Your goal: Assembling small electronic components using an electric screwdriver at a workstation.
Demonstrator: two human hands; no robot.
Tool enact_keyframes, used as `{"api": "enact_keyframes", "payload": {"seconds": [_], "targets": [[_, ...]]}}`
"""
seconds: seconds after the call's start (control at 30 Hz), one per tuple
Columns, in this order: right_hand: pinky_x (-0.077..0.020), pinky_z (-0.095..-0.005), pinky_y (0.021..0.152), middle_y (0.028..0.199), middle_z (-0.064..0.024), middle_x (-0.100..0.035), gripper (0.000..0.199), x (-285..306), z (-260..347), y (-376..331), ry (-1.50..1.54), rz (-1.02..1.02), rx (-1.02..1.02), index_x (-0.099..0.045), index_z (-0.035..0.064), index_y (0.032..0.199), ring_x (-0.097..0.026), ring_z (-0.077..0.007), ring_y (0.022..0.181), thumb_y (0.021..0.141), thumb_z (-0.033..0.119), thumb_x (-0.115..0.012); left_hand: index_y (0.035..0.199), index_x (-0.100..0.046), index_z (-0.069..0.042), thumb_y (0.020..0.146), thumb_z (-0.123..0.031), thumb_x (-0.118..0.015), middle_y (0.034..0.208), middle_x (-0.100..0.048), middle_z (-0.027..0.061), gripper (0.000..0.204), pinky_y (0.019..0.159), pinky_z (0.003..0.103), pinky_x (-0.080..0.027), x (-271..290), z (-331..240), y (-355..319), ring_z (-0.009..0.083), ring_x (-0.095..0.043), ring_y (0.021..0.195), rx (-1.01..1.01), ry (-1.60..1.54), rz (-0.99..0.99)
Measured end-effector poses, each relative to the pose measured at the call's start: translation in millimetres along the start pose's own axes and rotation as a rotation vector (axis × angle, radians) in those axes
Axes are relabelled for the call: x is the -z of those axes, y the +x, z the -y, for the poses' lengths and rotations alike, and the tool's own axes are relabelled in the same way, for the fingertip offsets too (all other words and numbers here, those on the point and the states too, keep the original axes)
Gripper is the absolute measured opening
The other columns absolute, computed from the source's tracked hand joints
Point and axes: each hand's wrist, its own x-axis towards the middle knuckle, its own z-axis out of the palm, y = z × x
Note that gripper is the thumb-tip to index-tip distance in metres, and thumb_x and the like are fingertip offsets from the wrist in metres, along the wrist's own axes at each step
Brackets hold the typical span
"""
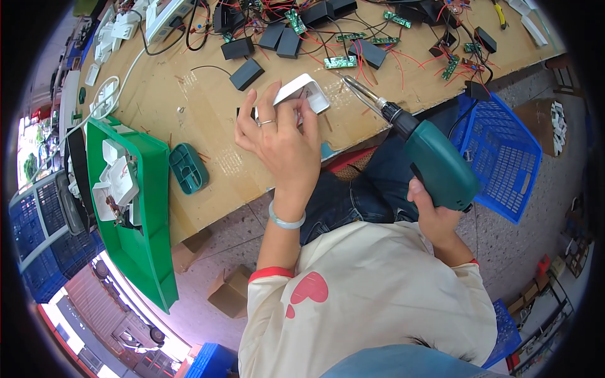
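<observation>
My left hand (280,132) is closed around a small white open plastic case (317,94), held just above the table; my fingers hide part of its inside. A dark edge shows beside those fingers, too covered to name. In my right hand (433,211) is a green soldering gun (441,165), gripped at its rear. Its long metal tip points up and left toward the white case, apart from it. Beyond the case lie black plastic boxes (246,74) and green circuit boards (340,62) with thin red and black wires.
A green bin (161,252) holding white cases with parts hangs at the table's left edge, beside a small dark green compartment tray (188,167). A power strip (165,22) and white cable lie at the far left. A blue basket (504,157) stands right of my legs.
</observation>
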Motion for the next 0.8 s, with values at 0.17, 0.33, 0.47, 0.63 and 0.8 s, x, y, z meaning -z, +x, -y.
{"api": "enact_keyframes", "payload": {"seconds": [0.17,0.33,0.47,0.63,0.8], "targets": [[-0.0469,-0.0310,0.070,0.097,-0.0088,-0.060,0.023,1.7,0.0,0.9,-0.021,0.022,0.010,-0.067,-0.0034,0.110,-0.058,-0.0180,0.082,0.088,-0.001,-0.075,0.085,-0.072,-0.008,0.084,-0.013,-0.078,0.132,-0.066,0.0028,0.008,0.110,0.053,-0.030,1.6,-1.5,1.8,0.0362,-0.049,0.134,-0.007,0.008,0.006],[-0.0469,-0.0311,0.070,0.097,-0.0092,-0.060,0.023,1.5,-0.4,1.1,0.012,0.016,-0.011,-0.067,-0.0035,0.109,-0.059,-0.0185,0.082,0.087,0.000,-0.075,0.085,-0.072,-0.007,0.085,-0.014,-0.078,0.132,-0.066,0.0033,0.009,0.110,0.054,-0.030,1.8,-1.6,1.9,0.0366,-0.049,0.134,-0.001,0.005,0.015],[-0.0467,-0.0309,0.070,0.097,-0.0094,-0.060,0.023,1.6,0.6,1.2,0.028,0.007,-0.018,-0.067,-0.0035,0.108,-0.058,-0.0182,0.082,0.087,0.000,-0.075,0.086,-0.072,-0.007,0.085,-0.014,-0.078,0.132,-0.066,0.0042,0.009,0.110,0.054,-0.030,2.4,-2.5,1.8,0.0369,-0.049,0.134,0.001,0.007,0.018],[-0.0466,-0.0305,0.070,0.096,-0.0086,-0.060,0.023,1.9,2.4,1.2,0.022,0.008,-0.025,-0.067,-0.0035,0.108,-0.058,-0.0175,0.082,0.087,0.000,-0.076,0.087,-0.072,-0.006,0.086,-0.014,-0.078,0.132,-0.065,0.0068,0.010,0.111,0.054,-0.030,3.8,-3.7,2.8,0.0382,-0.047,0.136,0.003,0.002,0.020],[-0.0465,-0.0291,0.068,0.094,-0.0071,-0.061,0.020,4.9,-1.8,2.6,0.022,0.016,0.017,-0.068,-0.0033,0.106,-0.058,-0.0148,0.080,0.088,-0.001,-0.075,0.089,-0.072,-0.004,0.090,-0.011,-0.077,0.135,-0.064,0.0120,0.008,0.112,0.052,-0.036,16.2,-2.1,3.4,0.0411,-0.044,0.140,0.010,-0.161,-0.079]]}}
